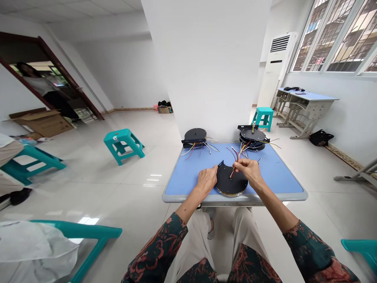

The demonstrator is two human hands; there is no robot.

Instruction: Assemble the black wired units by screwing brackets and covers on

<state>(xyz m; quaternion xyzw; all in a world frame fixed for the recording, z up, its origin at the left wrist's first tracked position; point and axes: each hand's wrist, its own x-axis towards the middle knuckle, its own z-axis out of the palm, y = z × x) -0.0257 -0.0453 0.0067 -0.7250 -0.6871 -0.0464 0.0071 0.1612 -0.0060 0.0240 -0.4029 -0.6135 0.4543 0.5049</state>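
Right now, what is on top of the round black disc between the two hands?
A multicoloured bundle of thin wires rises from the round black disc, pinched by the right hand, which covers part of the bundle.

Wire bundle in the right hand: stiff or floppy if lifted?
Probably flexible yet slightly springy: the wires are thin but fan upward past the right hand. Likely light themselves, but lifting may tug the black disc, since they run to its face. Spread loose ends might snag.
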